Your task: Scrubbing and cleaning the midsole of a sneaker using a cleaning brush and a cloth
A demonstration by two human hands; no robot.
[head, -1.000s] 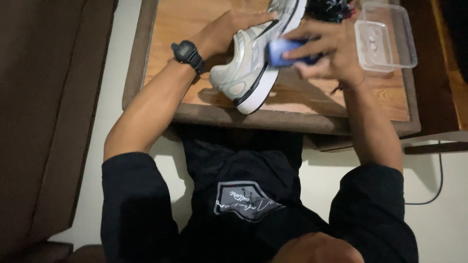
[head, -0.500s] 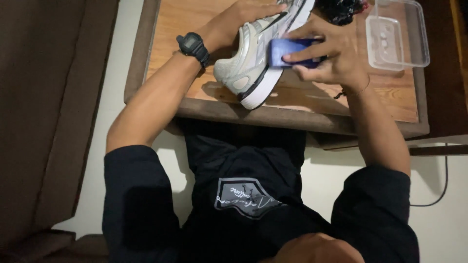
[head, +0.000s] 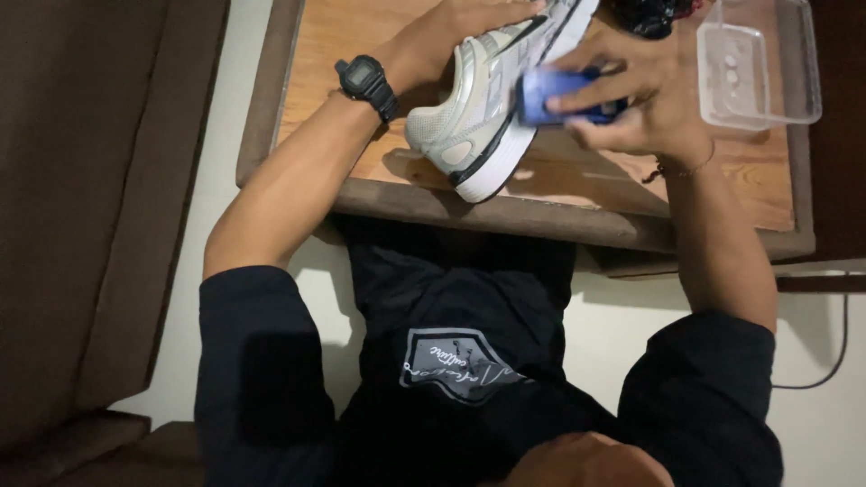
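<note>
Head view: left hand [head: 451, 36] gripping pale grey mesh sneaker [head: 487, 108] over counter [head: 559, 216] near edge; right hand [head: 640, 99] pinching blue block [head: 555, 95]; light, soft-sided, best held at collar.

Your left hand [head: 451, 36] has bare tabletop [head: 334, 54] to its outer side, bounded by the raised wooden rim [head: 271, 99]; the grey sneaker [head: 483, 117] fills the middle; just right of your right hand [head: 631, 99] the clear plastic container [head: 758, 63] blocks passage; open wood [head: 631, 189] lies beneath your right wrist, toward the near edge.
</note>
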